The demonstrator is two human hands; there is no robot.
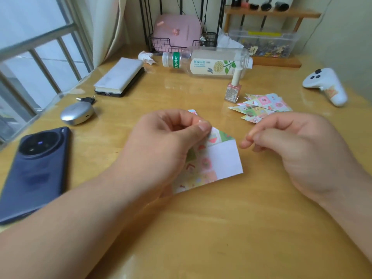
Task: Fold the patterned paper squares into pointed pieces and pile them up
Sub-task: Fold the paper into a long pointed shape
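Two hands work over the wooden table (201, 228). The left hand (169, 141) pinches the half-folded patterned paper (219, 160) at its upper corner, thumb against curled fingers. The right hand (298, 150) hangs just beside it, fingers loosely curled and holding nothing. Finished pieces (261, 107) lie fanned beyond. Risk: with only one hand gripping, the flap could spring open or crease askew.

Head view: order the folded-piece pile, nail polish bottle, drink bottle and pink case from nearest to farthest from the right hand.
1. The folded-piece pile, just beyond the right hand.
2. The nail polish bottle, left of the pile.
3. The drink bottle, lying farther back.
4. The pink case, at the back.
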